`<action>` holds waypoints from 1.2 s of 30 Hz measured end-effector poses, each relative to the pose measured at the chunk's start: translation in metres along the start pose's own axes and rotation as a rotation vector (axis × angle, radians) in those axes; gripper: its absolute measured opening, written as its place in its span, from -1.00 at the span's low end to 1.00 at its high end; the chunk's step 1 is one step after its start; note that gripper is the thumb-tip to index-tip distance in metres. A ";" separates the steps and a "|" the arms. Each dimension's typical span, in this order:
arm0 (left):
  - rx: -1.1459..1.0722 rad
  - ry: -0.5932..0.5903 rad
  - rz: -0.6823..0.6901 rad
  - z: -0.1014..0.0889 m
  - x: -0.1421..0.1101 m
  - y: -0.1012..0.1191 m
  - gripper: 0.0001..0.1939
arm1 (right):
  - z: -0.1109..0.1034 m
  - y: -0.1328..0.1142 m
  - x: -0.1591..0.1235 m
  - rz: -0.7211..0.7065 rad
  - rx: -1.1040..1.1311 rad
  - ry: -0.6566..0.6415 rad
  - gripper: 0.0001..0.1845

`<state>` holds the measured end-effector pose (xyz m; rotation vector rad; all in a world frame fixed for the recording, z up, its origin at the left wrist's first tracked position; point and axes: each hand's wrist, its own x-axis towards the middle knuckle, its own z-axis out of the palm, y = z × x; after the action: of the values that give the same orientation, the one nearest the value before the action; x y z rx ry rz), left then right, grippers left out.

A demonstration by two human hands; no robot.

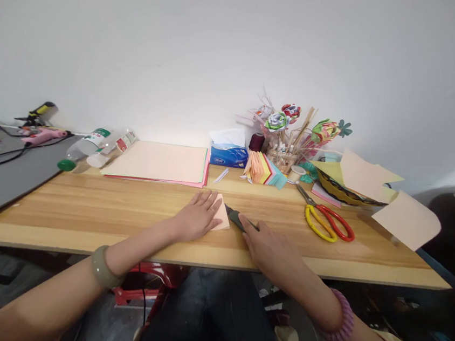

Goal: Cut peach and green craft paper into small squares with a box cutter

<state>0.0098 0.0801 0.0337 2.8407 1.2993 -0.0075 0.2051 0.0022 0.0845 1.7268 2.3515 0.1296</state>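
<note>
My left hand (197,215) lies flat with fingers stretched out on a small pale pink folded paper (222,220) on the wooden table (93,211). My right hand (268,247) rests just right of it, fingers closed around a dark slim tool (234,218) whose tip runs along the paper's right edge. I cannot make out what kind of tool it is.
Scissors with red and yellow handles (326,220) lie to the right. Behind are a stack of pink sheets (157,164), a blue tissue box (229,157), fanned coloured papers (262,171), paper flowers on sticks (288,131), plastic bottles (87,150) and a glue gun (41,137). Loose cream sheets (405,219) overhang the right edge.
</note>
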 end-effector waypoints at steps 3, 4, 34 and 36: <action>-0.003 0.002 0.003 0.000 0.000 0.000 -0.36 | -0.001 0.000 0.003 -0.003 0.006 0.009 -0.50; -0.004 0.002 0.002 0.000 0.000 0.000 -0.35 | -0.001 0.000 0.004 -0.003 0.006 0.010 -0.49; -0.123 0.057 0.000 0.004 -0.003 -0.001 -0.35 | 0.013 0.024 0.055 0.144 0.001 0.207 -0.52; -0.172 0.072 0.005 0.002 -0.005 -0.002 -0.37 | 0.014 0.030 0.055 0.142 0.007 0.245 -0.52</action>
<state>0.0051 0.0781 0.0316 2.7222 1.2400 0.1987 0.2207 0.0632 0.0699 1.9820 2.3907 0.3770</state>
